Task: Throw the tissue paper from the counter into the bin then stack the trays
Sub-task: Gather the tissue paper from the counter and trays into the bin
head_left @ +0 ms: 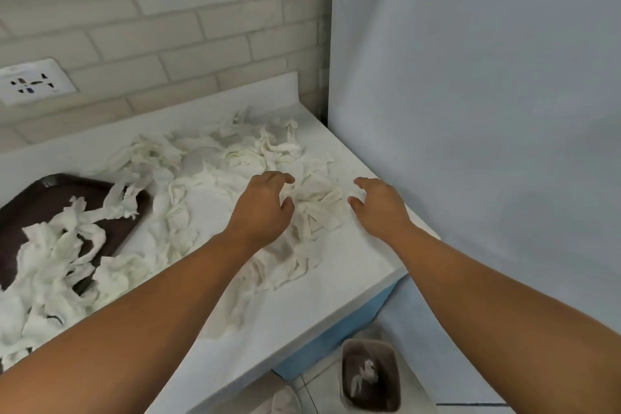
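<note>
2 hands – left hand (265, 207), right hand (381, 207) – fingers loosely spread, gripping nothing, flank a tissue paper clump (319, 208) on the white tabletop (356, 265). Brown tray (40, 205) left of them, bin (369, 376) on the floor below the right hand – tiled wall (201, 27) beyond.

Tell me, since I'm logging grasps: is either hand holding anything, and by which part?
Nothing is held. The left hand and right hand flank a tissue clump on the counter, fingers loosely curved, not closed on it.

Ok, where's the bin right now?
Head view, lower right: the bin stands on the floor below the corner of the counter, beside the blue cabinet, with some tissue inside.
</note>
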A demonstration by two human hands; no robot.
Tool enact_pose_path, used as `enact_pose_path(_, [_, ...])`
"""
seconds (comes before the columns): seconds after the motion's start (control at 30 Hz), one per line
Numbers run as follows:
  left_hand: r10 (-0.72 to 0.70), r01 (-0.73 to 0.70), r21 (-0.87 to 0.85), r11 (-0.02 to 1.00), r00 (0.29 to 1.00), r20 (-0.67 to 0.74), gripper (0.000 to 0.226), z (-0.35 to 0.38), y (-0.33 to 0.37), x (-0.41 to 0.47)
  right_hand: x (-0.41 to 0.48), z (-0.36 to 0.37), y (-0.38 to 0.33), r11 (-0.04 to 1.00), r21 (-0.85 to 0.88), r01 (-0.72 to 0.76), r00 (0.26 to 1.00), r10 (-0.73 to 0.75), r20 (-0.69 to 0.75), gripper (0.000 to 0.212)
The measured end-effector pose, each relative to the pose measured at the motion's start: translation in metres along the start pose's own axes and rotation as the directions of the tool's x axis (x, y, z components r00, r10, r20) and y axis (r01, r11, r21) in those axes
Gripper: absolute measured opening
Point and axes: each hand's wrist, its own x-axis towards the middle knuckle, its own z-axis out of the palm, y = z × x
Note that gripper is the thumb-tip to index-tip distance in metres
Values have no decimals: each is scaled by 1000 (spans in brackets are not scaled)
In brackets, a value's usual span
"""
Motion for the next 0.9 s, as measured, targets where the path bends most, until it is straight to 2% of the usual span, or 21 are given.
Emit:
enact_pose_path(0.13, [46,-44,-30,999,998,39,39,6,-23,29,29,22,0,991,-90,-101,994,105,37,55])
enact_pose_path(0.27, [99,-96,-59,994,993,68,37,12,-39,56,44,32,-3,985,-90,-148,988,144,-54,20])
enact_pose_path(0.43, [156,-150,-116,982,987,44,34,20,-45,80,56,15,-8,978,154,-142,980,161,-114,14])
enact_pose_path(0.63, [159,-147,-187,971,986,52,33,23,-41,90,59,-7,-17,939,317,-137,968,195,-159,17])
enact_pose_path(0.73, [157,-144,-213,966,987,44,32,19,-41,94,60,-13,-20,942,307,-135,956,205,-209,18])
enact_pose_path(0.9, [139,-122,-277,953,990,40,30,18,-38,90,51,-19,-19,951,256,-175,968,213,-131,28])
